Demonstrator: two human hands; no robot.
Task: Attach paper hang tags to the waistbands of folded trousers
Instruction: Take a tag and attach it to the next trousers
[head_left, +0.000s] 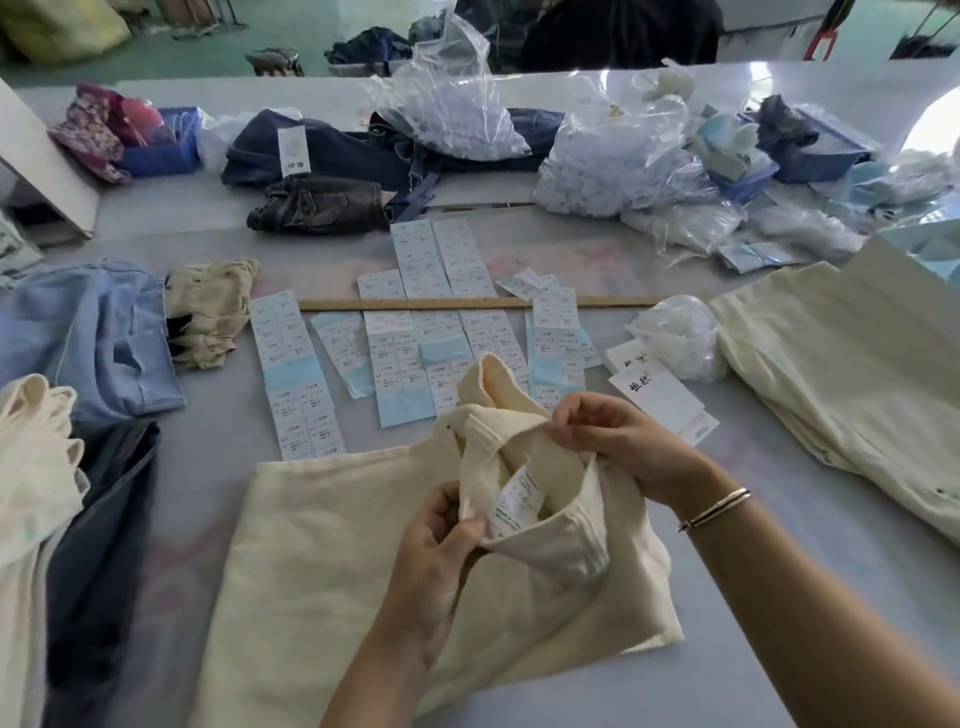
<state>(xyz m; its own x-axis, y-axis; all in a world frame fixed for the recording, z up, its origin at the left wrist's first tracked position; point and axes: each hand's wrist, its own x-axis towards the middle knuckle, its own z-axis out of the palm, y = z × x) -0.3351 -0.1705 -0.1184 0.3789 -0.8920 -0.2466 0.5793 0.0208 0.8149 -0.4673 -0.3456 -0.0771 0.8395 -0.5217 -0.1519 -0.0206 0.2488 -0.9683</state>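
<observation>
Item: cream trousers (363, 545), folded on table (779, 649). We are spreading the waistband (550, 540), left hand (441, 540) pinching its rim, right hand (597, 436) gripping the raised flap, exposing the inner label (514, 504), probably for tagging; hang tags (660, 395) waiting nearby.

Soft daylight, far-edge glare, warped edges

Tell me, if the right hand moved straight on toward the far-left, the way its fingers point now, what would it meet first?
Probably the raised waistband of the cream trousers, which the right hand already pinches; beyond it lie the label sheets. Depth is uncertain.
</observation>
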